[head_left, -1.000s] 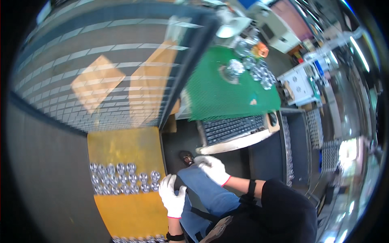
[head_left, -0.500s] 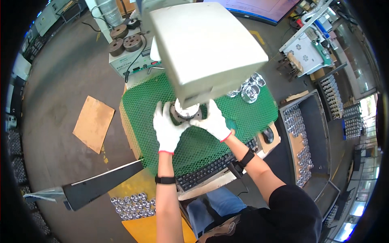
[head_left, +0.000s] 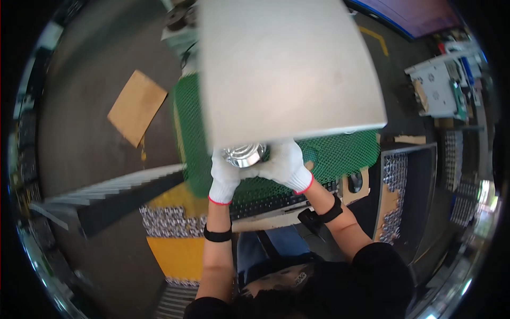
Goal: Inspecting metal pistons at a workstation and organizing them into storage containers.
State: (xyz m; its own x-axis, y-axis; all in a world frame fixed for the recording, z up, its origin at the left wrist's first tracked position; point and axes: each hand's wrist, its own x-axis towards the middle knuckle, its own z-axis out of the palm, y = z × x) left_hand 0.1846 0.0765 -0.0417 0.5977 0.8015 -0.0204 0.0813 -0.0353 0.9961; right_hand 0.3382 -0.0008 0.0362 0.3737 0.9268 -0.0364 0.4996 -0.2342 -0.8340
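From the head view, the left hand point(head_left: 224, 175) and right hand point(head_left: 284, 164), both in white gloves, are clenched together around a shiny round metal part point(head_left: 244, 154), held over the green mesh mat point(head_left: 340, 154) on the counter. The part sits between the two grips, its top apparently hidden under the grey machine housing point(head_left: 287, 69). It would be best kept level, both grips firm.

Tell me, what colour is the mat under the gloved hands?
Green, with a mesh-like texture: the mat shows in the head view.
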